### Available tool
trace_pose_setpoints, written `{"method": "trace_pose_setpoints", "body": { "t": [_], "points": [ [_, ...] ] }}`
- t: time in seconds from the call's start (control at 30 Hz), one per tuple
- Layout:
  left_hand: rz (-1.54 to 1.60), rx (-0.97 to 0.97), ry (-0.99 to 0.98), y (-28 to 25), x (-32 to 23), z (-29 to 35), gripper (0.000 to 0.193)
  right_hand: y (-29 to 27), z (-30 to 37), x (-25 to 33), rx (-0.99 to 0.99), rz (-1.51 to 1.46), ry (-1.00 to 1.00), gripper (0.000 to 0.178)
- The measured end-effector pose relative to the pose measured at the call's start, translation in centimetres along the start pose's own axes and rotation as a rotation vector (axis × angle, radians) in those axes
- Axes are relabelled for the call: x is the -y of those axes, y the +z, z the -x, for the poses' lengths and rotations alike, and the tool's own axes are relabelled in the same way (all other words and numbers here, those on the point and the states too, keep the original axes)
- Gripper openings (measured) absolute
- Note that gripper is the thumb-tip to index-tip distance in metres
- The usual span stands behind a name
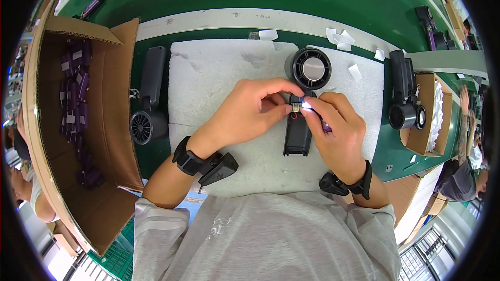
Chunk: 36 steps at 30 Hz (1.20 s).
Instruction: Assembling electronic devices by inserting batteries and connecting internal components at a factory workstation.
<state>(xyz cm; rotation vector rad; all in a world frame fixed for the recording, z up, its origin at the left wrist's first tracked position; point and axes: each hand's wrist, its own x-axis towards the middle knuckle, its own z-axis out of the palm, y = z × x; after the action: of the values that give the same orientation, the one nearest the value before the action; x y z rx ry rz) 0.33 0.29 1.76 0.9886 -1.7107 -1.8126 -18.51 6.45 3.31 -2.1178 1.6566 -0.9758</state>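
A black handheld fan (298, 138) lies with its round head away from me and its handle casing toward me. At the neck, a small circuit board (296, 107) with a red wire shows, and a bright white light glows beside it. My left hand (245, 108) pinches the board's left side between thumb and forefinger. From the right, my right hand (339, 131) closes thumb and forefinger on the board's lit end. A purple piece (326, 126), probably a battery cell, peeks out under my right fingers, mostly hidden.
White foam pads (219, 78) lie under the work. A cardboard box (117, 114) with several purple cells stands left. Black fans lie left (151, 93) and right (400, 88), near a small carton (440, 125). White paper slips (344, 39) are scattered behind.
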Motion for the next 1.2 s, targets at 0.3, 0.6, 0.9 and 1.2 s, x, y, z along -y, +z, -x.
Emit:
{"method": "trace_pose_setpoints", "body": {
  "t": [0.3, 0.6, 0.9, 1.2],
  "points": [
    [0.011, -0.014, -0.005, 0.2, -0.1, 0.0, 0.028, 0.0, 0.0, 0.1, -0.012, 0.020, 0.028, 0.018],
    [0.005, 0.003, -0.012, 0.1, -0.1, 0.0, 0.026, 0.2, 0.0, 0.0, -0.039, 0.026, -0.011, 0.020],
    [-0.006, -0.042, -0.001, 0.4, 0.2, 0.0, 0.027, 0.2, 0.1, 0.0, -0.014, 0.045, 0.003, 0.019],
    [-0.331, -0.092, 0.279, 0.8, 0.0, 0.0, 0.037, -1.3, -0.8, -0.1, 0.192, -0.141, 0.313, 0.029]
  ]
}}
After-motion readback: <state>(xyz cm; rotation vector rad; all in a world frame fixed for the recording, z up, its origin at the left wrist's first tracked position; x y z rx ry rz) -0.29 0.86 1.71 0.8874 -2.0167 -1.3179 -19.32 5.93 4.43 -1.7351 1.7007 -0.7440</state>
